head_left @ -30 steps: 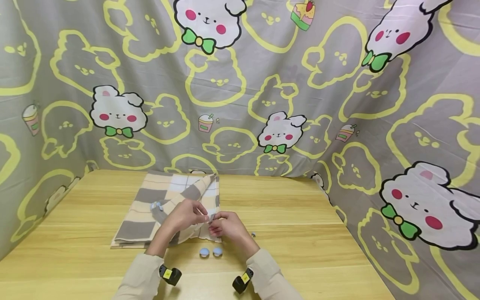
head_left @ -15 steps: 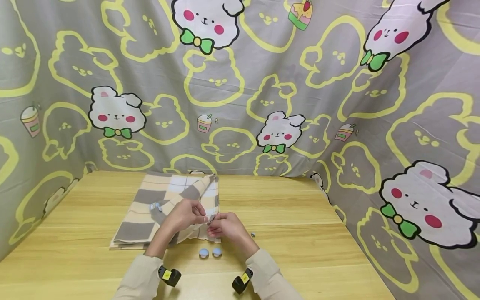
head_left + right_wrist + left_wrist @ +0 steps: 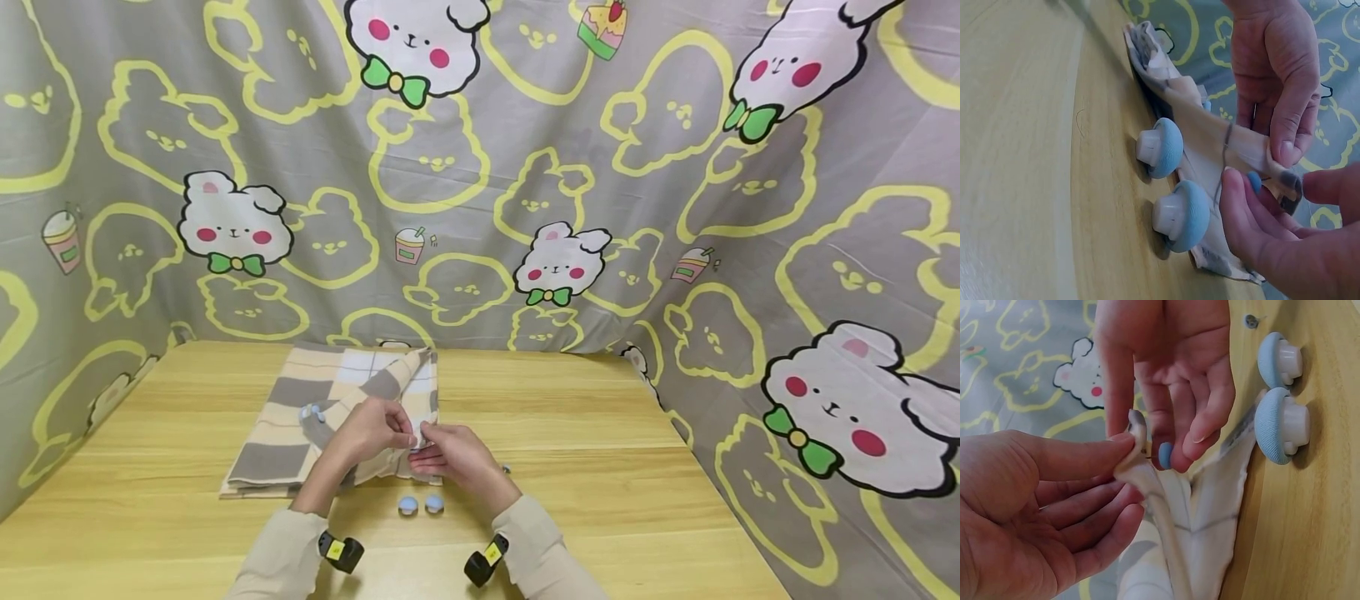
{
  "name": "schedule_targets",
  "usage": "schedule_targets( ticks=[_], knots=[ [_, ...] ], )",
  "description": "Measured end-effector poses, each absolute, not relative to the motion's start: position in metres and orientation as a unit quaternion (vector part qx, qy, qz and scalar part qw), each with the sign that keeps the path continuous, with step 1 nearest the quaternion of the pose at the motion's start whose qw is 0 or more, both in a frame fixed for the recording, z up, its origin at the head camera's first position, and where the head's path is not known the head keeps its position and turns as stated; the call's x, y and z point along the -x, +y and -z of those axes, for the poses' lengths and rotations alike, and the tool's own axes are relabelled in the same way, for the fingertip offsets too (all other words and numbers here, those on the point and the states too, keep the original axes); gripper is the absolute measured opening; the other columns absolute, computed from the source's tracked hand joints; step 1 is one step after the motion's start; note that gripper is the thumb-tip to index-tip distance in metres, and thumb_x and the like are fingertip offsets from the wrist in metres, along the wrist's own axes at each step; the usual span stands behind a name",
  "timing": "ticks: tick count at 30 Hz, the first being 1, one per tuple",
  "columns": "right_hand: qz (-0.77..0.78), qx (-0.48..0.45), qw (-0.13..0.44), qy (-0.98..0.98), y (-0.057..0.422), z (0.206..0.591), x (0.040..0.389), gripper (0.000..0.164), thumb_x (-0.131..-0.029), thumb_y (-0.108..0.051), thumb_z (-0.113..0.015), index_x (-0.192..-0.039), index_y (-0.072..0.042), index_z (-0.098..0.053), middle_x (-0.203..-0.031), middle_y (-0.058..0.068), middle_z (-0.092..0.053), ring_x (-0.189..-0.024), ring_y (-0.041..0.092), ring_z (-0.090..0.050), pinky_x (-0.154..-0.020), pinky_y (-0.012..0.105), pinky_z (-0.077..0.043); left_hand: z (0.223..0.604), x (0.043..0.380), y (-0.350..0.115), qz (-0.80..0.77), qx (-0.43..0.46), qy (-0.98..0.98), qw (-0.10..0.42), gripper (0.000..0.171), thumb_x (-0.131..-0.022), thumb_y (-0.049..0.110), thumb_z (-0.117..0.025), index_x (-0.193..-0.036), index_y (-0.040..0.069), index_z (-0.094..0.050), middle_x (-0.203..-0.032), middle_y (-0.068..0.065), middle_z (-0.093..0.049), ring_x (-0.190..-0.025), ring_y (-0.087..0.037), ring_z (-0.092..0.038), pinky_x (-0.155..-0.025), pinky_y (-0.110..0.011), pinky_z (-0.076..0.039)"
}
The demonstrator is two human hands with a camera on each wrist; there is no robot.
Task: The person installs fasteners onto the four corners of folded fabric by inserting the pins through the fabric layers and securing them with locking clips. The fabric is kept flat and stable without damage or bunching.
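Note:
A folded checked cloth [image 3: 285, 417] in beige, grey and white lies left of centre, its near right corner lifted. My left hand [image 3: 371, 433] pinches the edge by this corner between thumb and fingers. A small pin [image 3: 1165, 455] with a round blue head has its thin shaft against the cloth edge. The fingers of my right hand [image 3: 457, 454] are fairly straight, fingertips right at the pin's head. In the right wrist view, the right thumb stands just beside the cloth corner. Two mushroom-shaped fasteners [image 3: 1163, 149] with blue caps and white stems lie close by.
A blue-and-white piece [image 3: 311, 412] sits on the cloth's upper left part. Another small pin [image 3: 1250, 321] lies on the wooden table [image 3: 585, 500], just past the right wrist. A patterned grey curtain [image 3: 465, 192] encloses the back and sides.
The right fingers have straightened and spread from a more curled grip at the cloth corner, the thumb now apart from them. The left hand keeps its pinch nearly in place.

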State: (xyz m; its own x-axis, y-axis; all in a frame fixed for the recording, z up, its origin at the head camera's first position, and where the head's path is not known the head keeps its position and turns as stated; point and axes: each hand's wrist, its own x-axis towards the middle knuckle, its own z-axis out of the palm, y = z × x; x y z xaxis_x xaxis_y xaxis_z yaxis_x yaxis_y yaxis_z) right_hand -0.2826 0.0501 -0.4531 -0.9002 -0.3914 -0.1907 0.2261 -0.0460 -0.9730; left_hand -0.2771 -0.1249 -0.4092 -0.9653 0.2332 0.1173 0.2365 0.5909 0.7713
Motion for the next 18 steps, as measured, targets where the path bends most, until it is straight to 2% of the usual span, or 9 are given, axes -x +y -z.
schedule_targets(
  ticks=[9,18],
  knots=[
    [0.721,0.062,0.208,0.658,0.0500,0.4531,0.2823,0.015,-0.092,-0.013,-0.059,-0.091,0.002,-0.061,-0.089,0.023,-0.069,-0.082,0.029,-0.069,-0.075,0.037,-0.055,0.4104,0.2778,-0.1224,0.431,0.126,-0.893,-0.015,0.018,-0.070,0.006,-0.081,-0.069,0.009,-0.063,-0.062,0.001,-0.061,-0.058,-0.013,-0.055,-0.055,-0.029,-0.043],
    [0.728,0.057,0.206,0.651,0.0494,0.4490,0.2810,0.013,-0.091,-0.009,-0.059,-0.084,0.002,-0.060,-0.091,0.024,-0.068,-0.084,0.030,-0.069,-0.077,0.037,-0.055,0.4065,0.2761,-0.1315,0.435,0.133,-0.888,-0.069,0.011,-0.083,0.014,-0.072,-0.078,0.006,-0.067,-0.065,-0.006,-0.063,-0.061,-0.018,-0.059,-0.058,-0.031,-0.045]
  ],
)
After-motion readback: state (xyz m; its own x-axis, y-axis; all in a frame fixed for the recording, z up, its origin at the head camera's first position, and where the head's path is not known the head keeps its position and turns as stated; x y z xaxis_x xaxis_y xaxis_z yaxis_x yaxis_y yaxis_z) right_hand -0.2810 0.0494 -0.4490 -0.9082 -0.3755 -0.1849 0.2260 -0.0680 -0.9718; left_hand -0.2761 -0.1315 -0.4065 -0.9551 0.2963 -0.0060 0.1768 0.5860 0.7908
